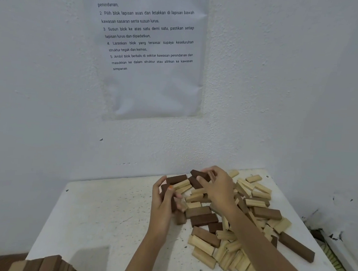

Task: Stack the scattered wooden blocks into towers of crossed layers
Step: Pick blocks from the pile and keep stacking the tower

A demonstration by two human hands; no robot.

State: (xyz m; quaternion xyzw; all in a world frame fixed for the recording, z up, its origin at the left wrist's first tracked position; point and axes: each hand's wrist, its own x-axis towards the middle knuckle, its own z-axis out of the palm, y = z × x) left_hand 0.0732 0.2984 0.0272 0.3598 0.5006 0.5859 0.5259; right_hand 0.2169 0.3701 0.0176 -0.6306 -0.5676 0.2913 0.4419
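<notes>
Fingers of the left hand curl round dark blocks; the right hand, arm stretched across the pile, pinches another dark block above the worktop.

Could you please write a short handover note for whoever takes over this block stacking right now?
Left hand grips dark brown wooden blocks.
Right hand pinches another dark brown block over the heap.
Loose pale and dark wooden blocks lie scattered on the white table.
Blurred stacked blocks sit at the near-left edge.
No tower shows in the heap; stacking remains.
</notes>
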